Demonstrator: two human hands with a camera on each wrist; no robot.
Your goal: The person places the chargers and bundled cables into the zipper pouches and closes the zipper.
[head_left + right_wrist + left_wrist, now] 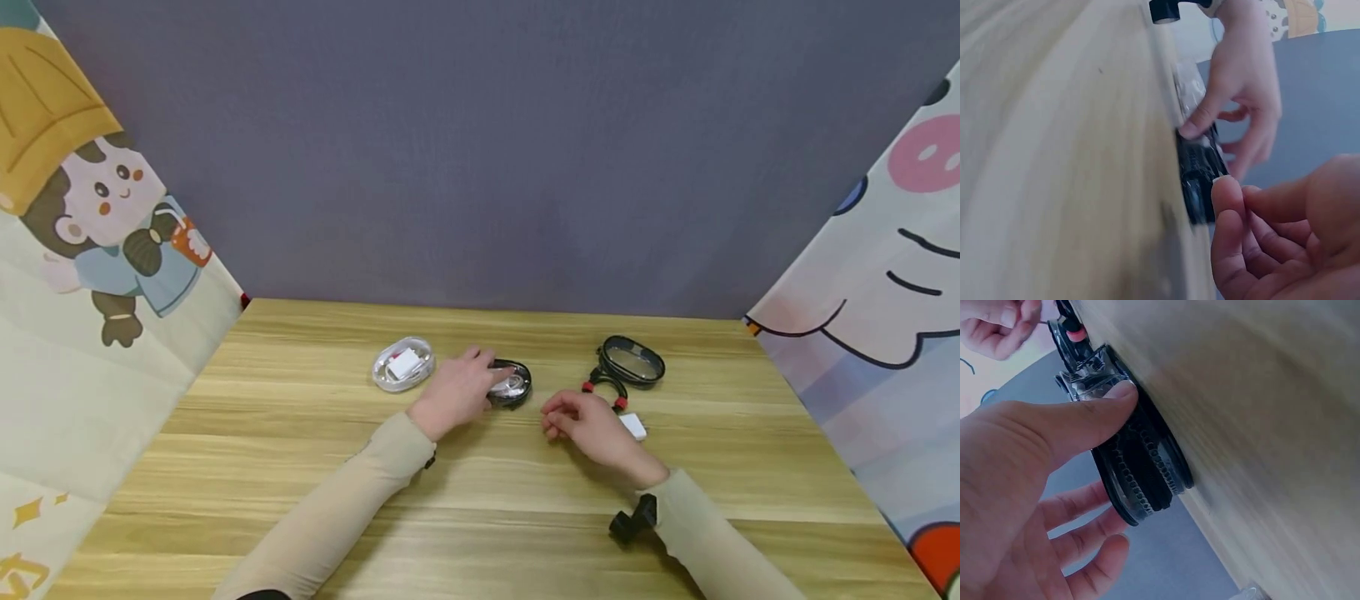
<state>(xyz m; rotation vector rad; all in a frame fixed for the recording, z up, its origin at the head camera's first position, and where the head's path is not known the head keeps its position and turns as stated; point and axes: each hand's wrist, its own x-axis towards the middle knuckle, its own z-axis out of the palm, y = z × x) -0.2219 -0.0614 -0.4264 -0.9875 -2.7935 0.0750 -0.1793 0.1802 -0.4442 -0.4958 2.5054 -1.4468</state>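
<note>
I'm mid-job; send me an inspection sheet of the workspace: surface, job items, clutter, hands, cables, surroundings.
Surface: yellowish wood-grain tabletop; spills, nothing seen.
Job item: black-edged oval clear-plastic case, white coil showing.
Clutter: white oval clear-plastic case at left, with white rectangular adapter in or on it; black-rimmed oval container at right; white plastic charger block beside the right hand.
Hands: left hand grips the black-edged case; right hand's fingers curl, thumb against index; anything pinched, unclear.
Cables: curved black cable with red parts, by the container.
Surroundings: grey panel behind, cartoon-printed sheets both sides.
</note>
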